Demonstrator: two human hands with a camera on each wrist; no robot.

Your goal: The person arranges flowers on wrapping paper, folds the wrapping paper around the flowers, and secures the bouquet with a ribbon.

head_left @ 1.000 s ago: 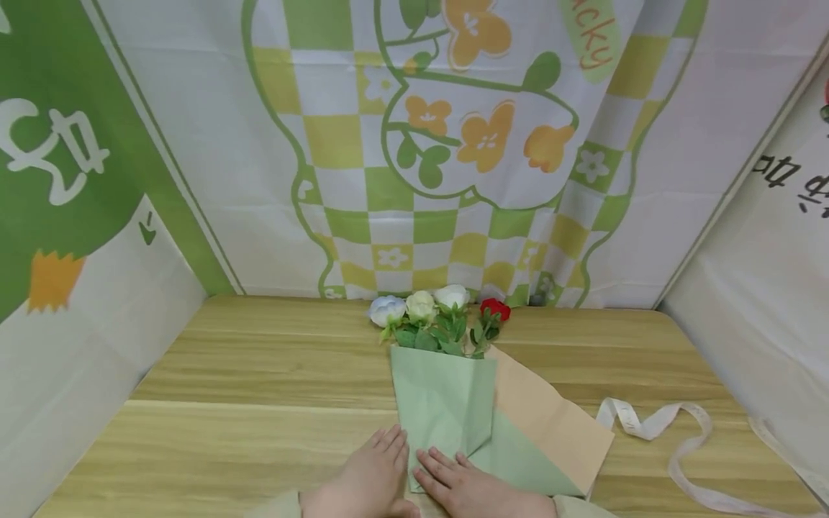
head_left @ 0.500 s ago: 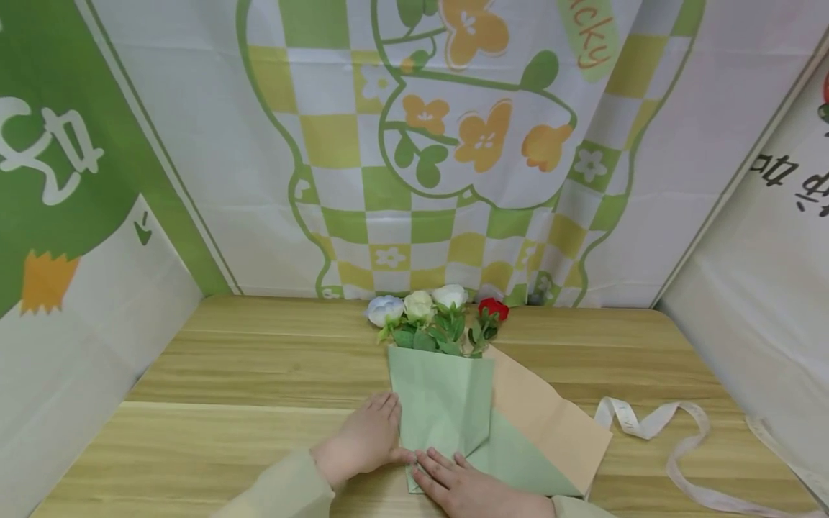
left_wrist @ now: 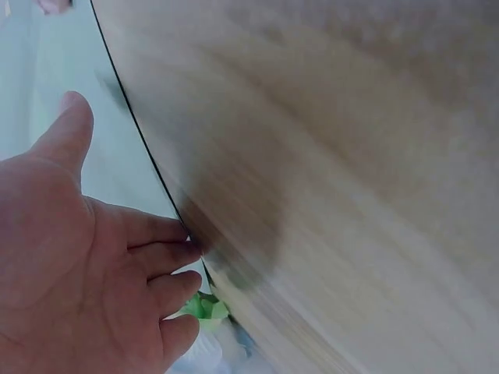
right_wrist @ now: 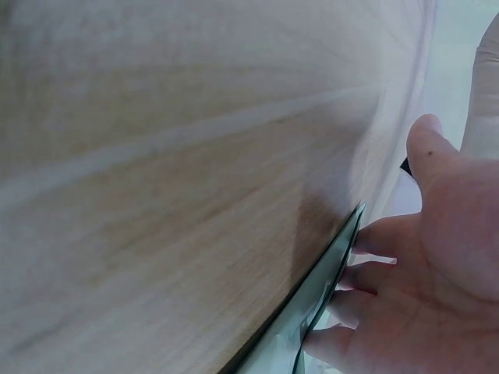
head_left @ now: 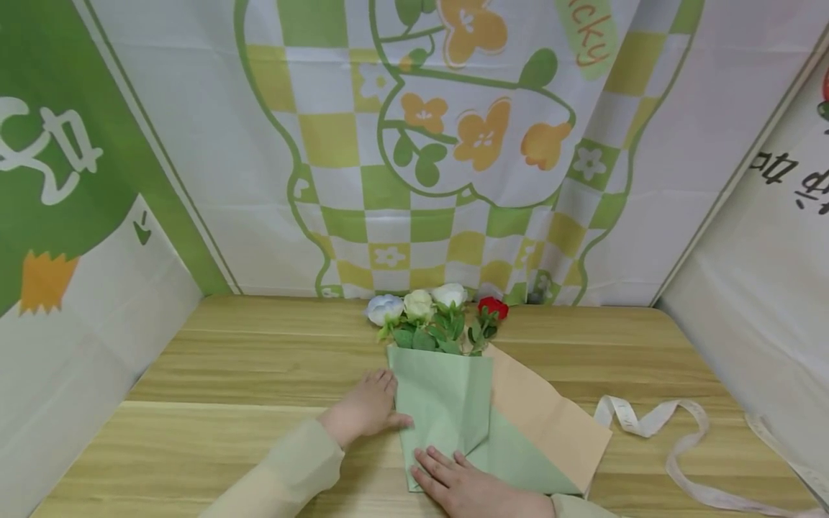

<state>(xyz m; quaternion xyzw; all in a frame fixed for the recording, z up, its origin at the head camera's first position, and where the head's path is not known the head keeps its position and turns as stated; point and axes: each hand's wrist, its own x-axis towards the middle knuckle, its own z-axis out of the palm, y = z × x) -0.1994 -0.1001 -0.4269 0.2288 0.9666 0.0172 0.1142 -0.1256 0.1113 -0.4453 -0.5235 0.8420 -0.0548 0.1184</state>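
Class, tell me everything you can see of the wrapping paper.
The wrapping paper looks creased and pale green, with a peach area meeting the green diagonally at right. Its left part is folded over; the right part lies spread on the wooden table. Flowers emerge from its top. The left grip touches its left edge; the right grip rests on its lower part.

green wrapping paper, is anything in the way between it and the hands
Nothing visible stands between them: the left hand is at the left edge of the green wrapping paper, and the right hand rests on its lower part. The white ribbon lies off to the right, apart from both.
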